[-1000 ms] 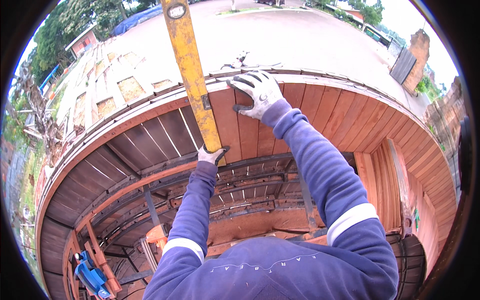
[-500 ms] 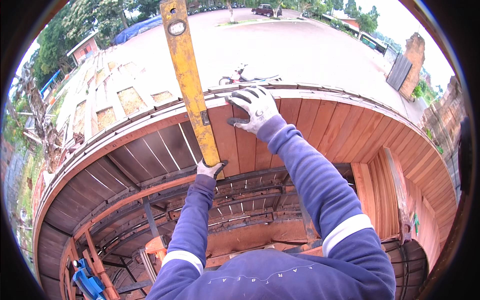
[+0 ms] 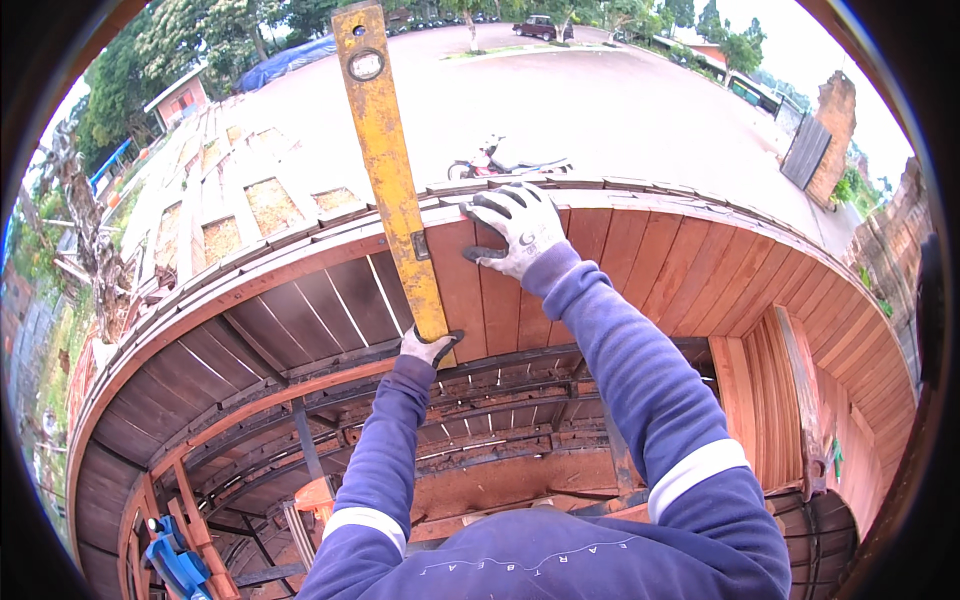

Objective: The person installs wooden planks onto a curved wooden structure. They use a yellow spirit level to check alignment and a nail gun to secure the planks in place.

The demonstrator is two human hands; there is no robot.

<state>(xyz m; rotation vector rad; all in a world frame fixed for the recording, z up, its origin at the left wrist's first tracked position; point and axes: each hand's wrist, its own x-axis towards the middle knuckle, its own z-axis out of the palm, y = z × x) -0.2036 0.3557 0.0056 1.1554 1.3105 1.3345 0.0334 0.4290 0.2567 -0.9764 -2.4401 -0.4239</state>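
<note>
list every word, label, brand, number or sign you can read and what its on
Purple sweater: small, spaced pale letters along a thin line; I won't copy them out.
Right-hand glove: a grey mark, too small to read surely.
Yellow level: no lettering I can make out.

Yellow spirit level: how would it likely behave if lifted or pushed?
The spirit level would probably stay stiff, being long and straight. Held near one end by the left hand, it may feel unbalanced and swing easily.
</note>
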